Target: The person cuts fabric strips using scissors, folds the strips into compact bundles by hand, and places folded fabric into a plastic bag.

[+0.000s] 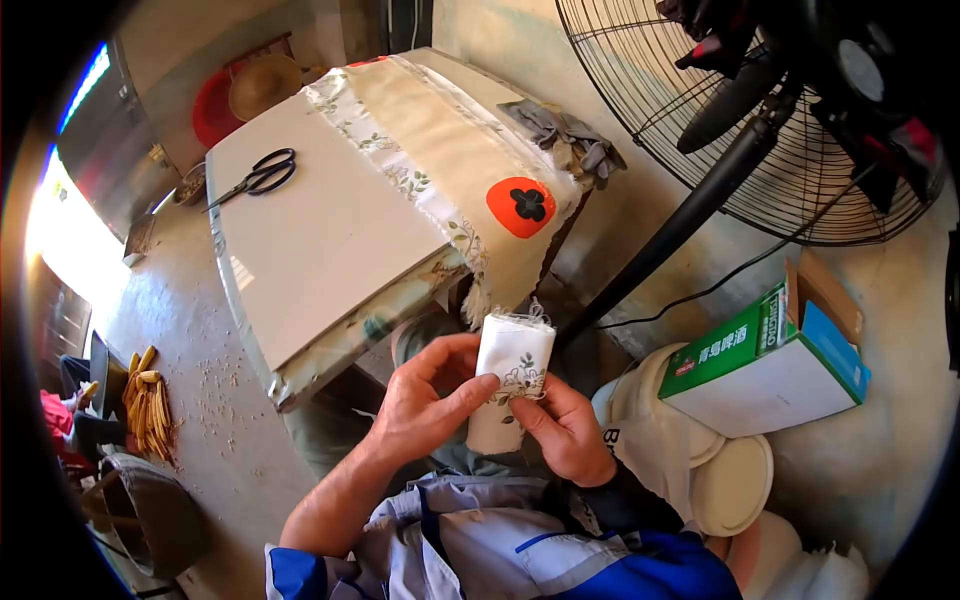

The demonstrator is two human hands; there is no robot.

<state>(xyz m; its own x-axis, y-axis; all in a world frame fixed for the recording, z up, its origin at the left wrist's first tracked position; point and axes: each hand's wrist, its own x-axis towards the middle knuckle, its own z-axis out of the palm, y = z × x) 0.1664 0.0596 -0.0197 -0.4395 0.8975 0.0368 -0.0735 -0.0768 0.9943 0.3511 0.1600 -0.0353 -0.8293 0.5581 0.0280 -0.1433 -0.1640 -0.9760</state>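
Observation:
A folded piece of white and beige cloth (518, 355) with a printed leaf-and-flower pattern and a frayed top edge is held upright over my lap. My left hand (430, 395) grips it from the left, thumb across the front and fingers partly hidden behind. On the lower right side, my right hand (565, 425) pinches it with the thumb in front. Just beyond lies a long cloth strip (450, 120) on the table, beige with a floral border and an orange-red patch (521, 207) bearing a black shape. Its near end hangs over the table edge.
Dark-handled scissors (262, 175) and grey gloves (570, 135) lie on the table (320, 230). A large black fan (740, 130) stands at right, above a green and white carton (765, 350) on buckets (735, 485). Corn cobs (148, 405) lie on the floor near another person (75, 410).

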